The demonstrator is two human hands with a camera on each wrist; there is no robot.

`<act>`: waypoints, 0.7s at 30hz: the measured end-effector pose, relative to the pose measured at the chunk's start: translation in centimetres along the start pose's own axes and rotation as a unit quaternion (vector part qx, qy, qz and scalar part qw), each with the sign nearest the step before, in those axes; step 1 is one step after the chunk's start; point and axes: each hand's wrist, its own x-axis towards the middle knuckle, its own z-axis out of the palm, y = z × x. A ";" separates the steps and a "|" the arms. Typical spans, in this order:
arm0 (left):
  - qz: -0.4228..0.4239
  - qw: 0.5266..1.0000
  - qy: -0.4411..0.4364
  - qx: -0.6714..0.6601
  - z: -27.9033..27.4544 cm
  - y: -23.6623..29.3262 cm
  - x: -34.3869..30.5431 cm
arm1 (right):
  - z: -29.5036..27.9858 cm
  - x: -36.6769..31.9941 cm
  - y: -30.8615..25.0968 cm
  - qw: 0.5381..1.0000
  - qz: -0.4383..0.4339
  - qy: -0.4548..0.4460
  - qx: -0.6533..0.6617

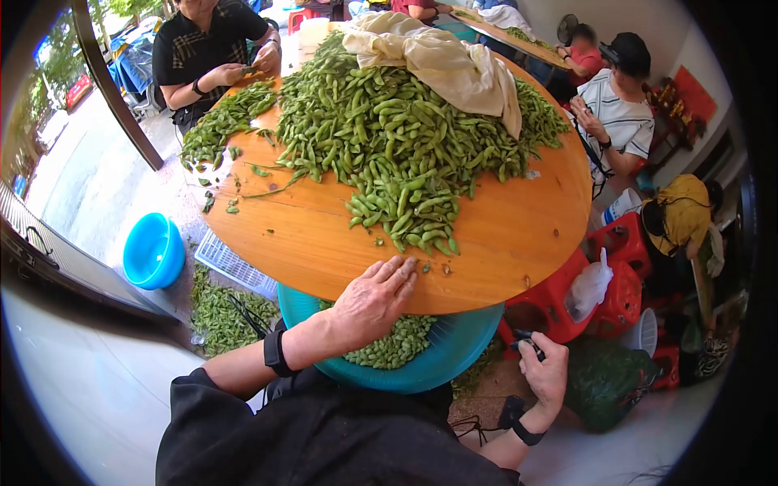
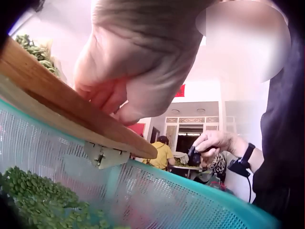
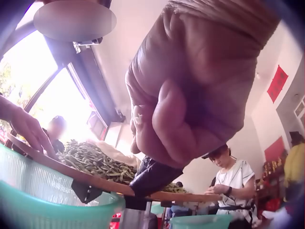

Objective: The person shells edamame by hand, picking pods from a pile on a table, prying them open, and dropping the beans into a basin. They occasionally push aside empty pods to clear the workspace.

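My left hand rests near the front edge of the wooden table, its fingers extended on the top. Just beyond the fingertips begins a large heap of green soybean pods. Out to the right of the table edge, my right hand grips a small black object with curled fingers; part of it is hidden in the fist, and I cannot tell its kind. Below the table edge a teal mesh basket holds shelled green beans.
A pale cloth covers part of the heap. Red stools and a dark green bag stand at right. Left on the floor are a blue basin, a white crate and more pods. People sit around the table.
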 end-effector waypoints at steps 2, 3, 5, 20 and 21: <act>-0.008 0.999 -0.003 -0.038 0.0 -0.5 0.1 | 0.8 0.5 -0.9 0.999 -0.019 -0.022 0.020; -0.008 0.999 -0.003 -0.037 0.1 -0.7 0.2 | 1.1 0.7 -1.3 0.999 -0.021 -0.021 0.021; -0.042 0.992 0.017 -0.117 0.6 -0.8 0.5 | 2.0 1.2 -1.7 0.997 -0.054 -0.041 0.029; 0.012 0.993 0.001 -0.113 2.4 2.8 3.6 | 5.7 3.1 -3.6 0.993 -0.097 -0.051 0.049; 0.011 0.993 0.001 -0.115 2.1 2.7 3.4 | 5.5 3.0 -3.2 0.993 -0.096 -0.051 0.048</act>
